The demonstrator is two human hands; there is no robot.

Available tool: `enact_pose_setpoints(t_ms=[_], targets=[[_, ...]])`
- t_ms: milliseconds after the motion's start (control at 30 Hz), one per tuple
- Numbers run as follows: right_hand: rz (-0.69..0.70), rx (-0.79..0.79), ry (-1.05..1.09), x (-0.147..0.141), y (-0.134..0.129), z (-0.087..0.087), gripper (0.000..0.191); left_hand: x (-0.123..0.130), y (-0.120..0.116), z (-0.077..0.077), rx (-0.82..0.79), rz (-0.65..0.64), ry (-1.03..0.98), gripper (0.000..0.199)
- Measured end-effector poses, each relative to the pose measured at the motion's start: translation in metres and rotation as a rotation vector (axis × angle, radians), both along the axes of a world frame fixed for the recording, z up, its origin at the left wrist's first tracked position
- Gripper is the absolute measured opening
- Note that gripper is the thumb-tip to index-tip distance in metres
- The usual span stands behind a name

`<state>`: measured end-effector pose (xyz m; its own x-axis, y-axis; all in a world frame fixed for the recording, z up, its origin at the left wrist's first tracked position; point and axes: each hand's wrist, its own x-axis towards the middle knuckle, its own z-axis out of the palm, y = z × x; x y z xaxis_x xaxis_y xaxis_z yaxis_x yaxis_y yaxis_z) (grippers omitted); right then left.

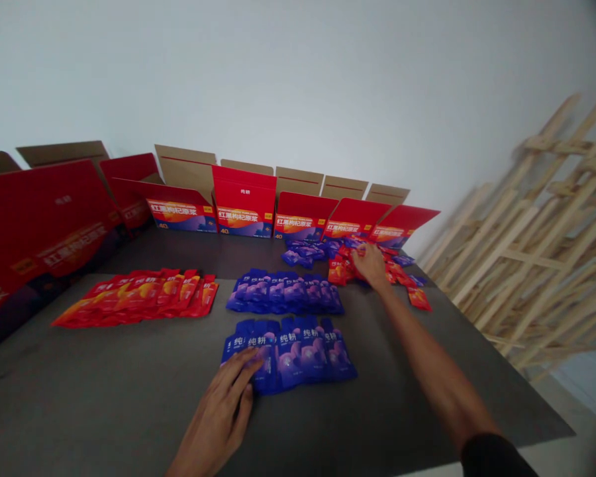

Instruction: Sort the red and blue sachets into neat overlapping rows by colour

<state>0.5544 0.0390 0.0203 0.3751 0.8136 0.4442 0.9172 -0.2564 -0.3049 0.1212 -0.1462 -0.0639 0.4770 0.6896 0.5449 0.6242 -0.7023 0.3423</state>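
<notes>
My left hand [228, 397] lies with fingers stretched out on the left part of the front row of purple pouches [305, 354], which overlap side by side. My right hand [370, 264] reaches far forward into a loose pile of red pouches [336, 271] and purple pouches [302, 252]. Its fingers are bent down and pressed together among the pouches; what they grip is hidden. Between the hands and the boxes, a second row of purple pouches [285, 291] overlaps in the same way. To the left, a row of red pouches [144, 295] is fanned out.
Open red cartons [245, 205] with raised flaps line the back of the dark table [129, 391]. A larger-looking red carton [44, 238] stands at the near left. One red pouch [419, 298] lies near the right edge. Wooden slat frames [526, 245] lean beyond the table.
</notes>
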Motion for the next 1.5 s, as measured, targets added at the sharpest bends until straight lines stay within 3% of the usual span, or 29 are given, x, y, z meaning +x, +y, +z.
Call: enact_pose_setpoints(t_ms=[200, 300, 467, 700, 933, 1067, 1167, 1233, 1367, 1433, 1500], targets=[[-0.203, -0.176, 0.039, 0.005, 0.076, -0.004, 0.067, 0.0, -0.001, 0.006, 0.046, -0.025, 0.049, 0.05], [-0.265, -0.243, 0.043, 0.006, 0.095, -0.011, 0.068, 0.0, -0.002, 0.006, 0.065, -0.015, 0.066, 0.049], [-0.324, -0.295, 0.017, 0.014, 0.103, -0.018, 0.055, -0.001, -0.003, 0.004, 0.057, -0.002, 0.069, 0.046], [-0.305, -0.308, -0.053, 0.024, 0.084, -0.017, 0.048, -0.001, -0.003, 0.007, 0.026, -0.022, 0.059, 0.046], [-0.264, -0.272, -0.116, 0.022, 0.056, -0.008, 0.028, 0.001, -0.004, 0.007, -0.024, -0.022, 0.045, 0.042], [-0.262, -0.194, -0.148, 0.021, 0.034, 0.011, 0.031, 0.001, -0.003, 0.007, -0.036, -0.04, 0.074, 0.044], [-0.217, -0.111, -0.18, 0.007, 0.002, 0.021, 0.032, 0.002, -0.002, 0.007, -0.023, -0.051, 0.082, 0.046], [-0.063, 0.015, -0.211, -0.017, -0.031, 0.018, 0.029, 0.003, -0.001, 0.007, -0.019, -0.052, 0.075, 0.047], [0.498, 0.323, -0.223, -0.095, -0.114, -0.007, 0.026, 0.004, -0.001, 0.007, -0.015, -0.042, 0.072, 0.047], [0.709, 0.355, -0.213, -0.134, -0.151, -0.023, 0.028, 0.004, -0.001, 0.007, -0.017, -0.046, 0.09, 0.049], [0.796, 0.356, -0.186, -0.165, -0.177, -0.038, 0.032, 0.004, -0.001, 0.007, -0.023, -0.053, 0.112, 0.052]])
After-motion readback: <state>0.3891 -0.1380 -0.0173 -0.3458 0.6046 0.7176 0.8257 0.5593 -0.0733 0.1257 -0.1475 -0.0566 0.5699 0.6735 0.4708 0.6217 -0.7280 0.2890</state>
